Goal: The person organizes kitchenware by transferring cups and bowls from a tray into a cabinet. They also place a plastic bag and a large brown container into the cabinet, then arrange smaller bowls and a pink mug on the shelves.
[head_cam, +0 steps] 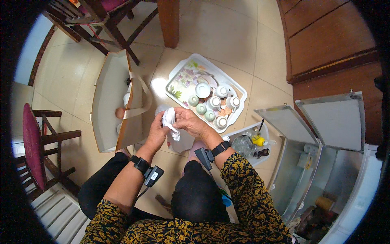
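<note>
My left hand and my right hand meet in front of me, fingers closed on a crumpled white wrapping. Whether it is paper or thin plastic, or has something inside, I cannot tell. Below my hands lies a translucent plastic bag on the floor. Just beyond them is a white floral tray. It bears several upturned white cups with handles, several small pale-green cups and a pale round dish.
A large open carrier bag lies on the left with small items inside. To the right, a white bin holds a glass jar and a yellow bottle. Beyond it, cabinet doors stand open. Wooden chairs flank the left side.
</note>
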`<state>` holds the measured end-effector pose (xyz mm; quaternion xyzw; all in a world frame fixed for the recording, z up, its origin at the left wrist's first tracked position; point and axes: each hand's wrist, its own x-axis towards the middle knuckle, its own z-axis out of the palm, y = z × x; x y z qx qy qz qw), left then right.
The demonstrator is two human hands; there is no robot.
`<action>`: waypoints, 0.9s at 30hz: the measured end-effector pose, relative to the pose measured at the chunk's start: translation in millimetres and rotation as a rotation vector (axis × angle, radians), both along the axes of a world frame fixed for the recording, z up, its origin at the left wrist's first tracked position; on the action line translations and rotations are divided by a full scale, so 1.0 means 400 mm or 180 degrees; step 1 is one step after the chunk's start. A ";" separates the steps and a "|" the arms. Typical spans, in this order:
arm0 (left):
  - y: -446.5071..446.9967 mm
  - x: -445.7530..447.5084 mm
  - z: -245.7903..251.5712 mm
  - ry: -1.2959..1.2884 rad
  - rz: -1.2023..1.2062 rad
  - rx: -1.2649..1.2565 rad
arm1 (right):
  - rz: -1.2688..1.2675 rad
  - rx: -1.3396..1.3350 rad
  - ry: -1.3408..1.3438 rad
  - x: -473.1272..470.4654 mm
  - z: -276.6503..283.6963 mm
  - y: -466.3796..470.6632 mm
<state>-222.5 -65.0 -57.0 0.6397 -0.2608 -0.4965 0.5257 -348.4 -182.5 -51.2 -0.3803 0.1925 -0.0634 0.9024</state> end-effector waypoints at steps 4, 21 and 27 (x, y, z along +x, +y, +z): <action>0.016 0.023 -0.031 0.0679 0.0167 0.0426 | -0.0178 -0.0341 0.0157 -0.035 -0.029 -0.011; 0.034 0.122 -0.004 0.2264 0.0913 0.0732 | 0.0515 -0.3646 0.0735 -0.059 -0.130 0.050; 0.035 0.139 0.011 0.1549 0.0772 0.0306 | 0.1176 -0.3703 0.1147 -0.141 -0.097 0.063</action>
